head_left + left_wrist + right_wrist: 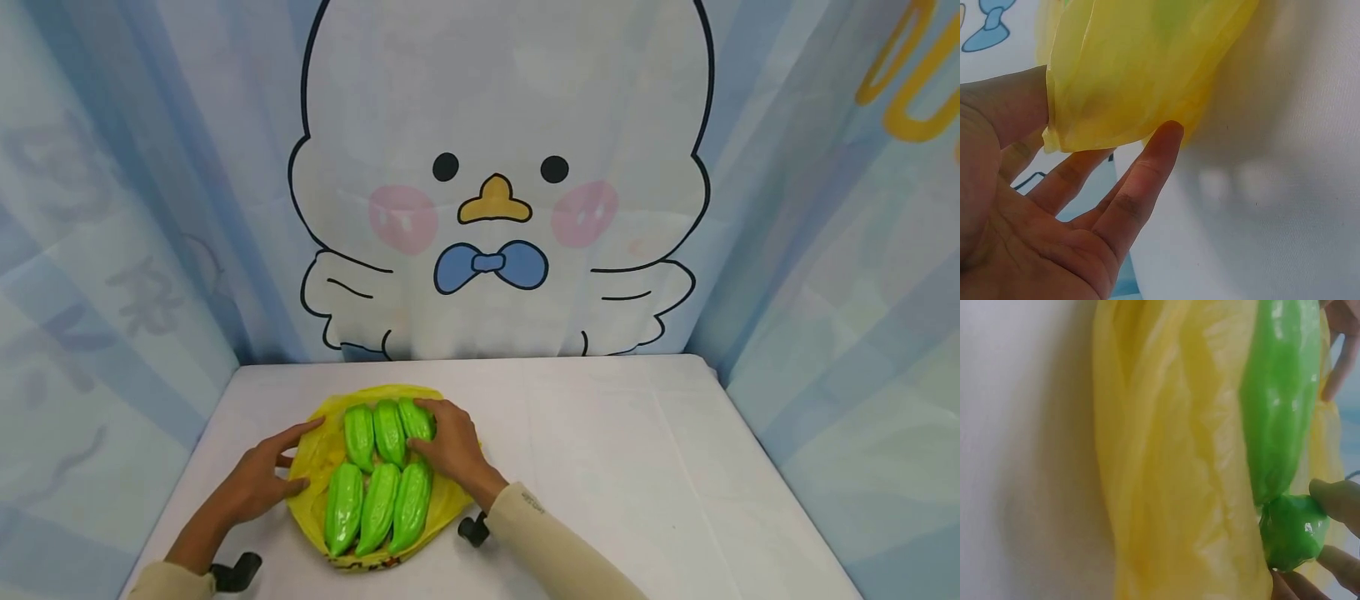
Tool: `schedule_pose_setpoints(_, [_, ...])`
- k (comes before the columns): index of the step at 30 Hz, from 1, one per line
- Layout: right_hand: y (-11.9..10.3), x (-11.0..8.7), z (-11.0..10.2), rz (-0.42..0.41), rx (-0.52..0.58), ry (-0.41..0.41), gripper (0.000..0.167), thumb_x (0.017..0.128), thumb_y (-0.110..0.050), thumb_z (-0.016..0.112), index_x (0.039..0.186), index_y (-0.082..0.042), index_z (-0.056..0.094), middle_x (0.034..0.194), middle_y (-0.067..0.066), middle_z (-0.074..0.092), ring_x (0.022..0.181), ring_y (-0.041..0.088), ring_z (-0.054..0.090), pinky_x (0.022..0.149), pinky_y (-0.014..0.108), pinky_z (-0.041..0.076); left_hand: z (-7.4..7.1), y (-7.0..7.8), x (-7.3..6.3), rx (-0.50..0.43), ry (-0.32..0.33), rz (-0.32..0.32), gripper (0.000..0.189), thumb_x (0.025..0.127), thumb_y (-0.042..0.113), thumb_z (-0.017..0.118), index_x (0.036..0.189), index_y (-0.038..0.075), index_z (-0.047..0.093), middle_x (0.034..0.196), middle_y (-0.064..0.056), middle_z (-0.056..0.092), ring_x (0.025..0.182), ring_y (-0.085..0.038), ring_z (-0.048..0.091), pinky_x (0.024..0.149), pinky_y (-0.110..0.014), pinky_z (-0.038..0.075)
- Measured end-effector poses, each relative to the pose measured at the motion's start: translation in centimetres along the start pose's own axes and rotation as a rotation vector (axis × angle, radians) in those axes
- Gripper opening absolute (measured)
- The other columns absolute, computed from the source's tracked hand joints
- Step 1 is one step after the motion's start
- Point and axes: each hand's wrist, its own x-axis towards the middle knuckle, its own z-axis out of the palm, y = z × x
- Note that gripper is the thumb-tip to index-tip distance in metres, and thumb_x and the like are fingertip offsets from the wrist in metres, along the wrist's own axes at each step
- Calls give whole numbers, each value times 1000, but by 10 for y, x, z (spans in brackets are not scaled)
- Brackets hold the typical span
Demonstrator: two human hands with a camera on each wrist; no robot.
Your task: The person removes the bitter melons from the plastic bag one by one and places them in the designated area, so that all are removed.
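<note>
A round, low yellow plastic bag [311, 433] spreads on the white table. In it lie several glossy green, ridged toy vegetables [378, 500], in two rows. My left hand [258, 479] is at the bag's left edge, its straight, spread fingers touching the yellow film [1135, 75]; one digit passes behind the film in the left wrist view. At the back row's right end, my right hand [450, 437] grips a green toy vegetable [1297, 534] between thumb and fingers. Another green vegetable [1282, 400] lies right beside it.
A white-covered table [637, 467] stretches to the right of the bag. Behind it hangs a curtain [495, 100] with a cartoon bird, and printed cloth closes both sides. Dark wrist camera mounts [237, 573] sit at both sleeves.
</note>
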Motion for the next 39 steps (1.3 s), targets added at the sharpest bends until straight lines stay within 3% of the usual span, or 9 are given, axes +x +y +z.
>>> schedule_pose_setpoints(7, [-6,-7,-7,2,66,-28,63,92,-18,84,151,-17,61,146,11,64,125,27,68,102,38,61,0,0,-1,7,1,-9,92,88,8,84,166,15,36,162,-35,39,118,-45,67,91,-58,62])
schedule_pose_setpoints(20, [-15,-24,-28,-44,210,-28,62,92,-20,84,150,-20,61,147,10,62,127,29,68,101,37,62,1,-2,-1,8,7,4,93,87,8,85,166,15,37,163,-34,39,116,-43,68,90,-57,62])
schedule_pose_setpoints(33, [-12,-29,-55,-85,306,88,65,92,-17,84,152,-20,59,150,9,60,127,30,67,101,37,61,1,-4,-1,4,2,-3,92,87,5,84,166,15,37,163,-35,38,116,-43,68,92,-58,62])
schedule_pose_setpoints(39, [3,-25,-64,-40,296,173,68,91,-15,85,153,-19,57,151,9,59,130,31,66,102,36,60,1,-3,0,8,6,7,93,86,4,84,166,14,36,163,-35,38,115,-43,68,91,-58,62])
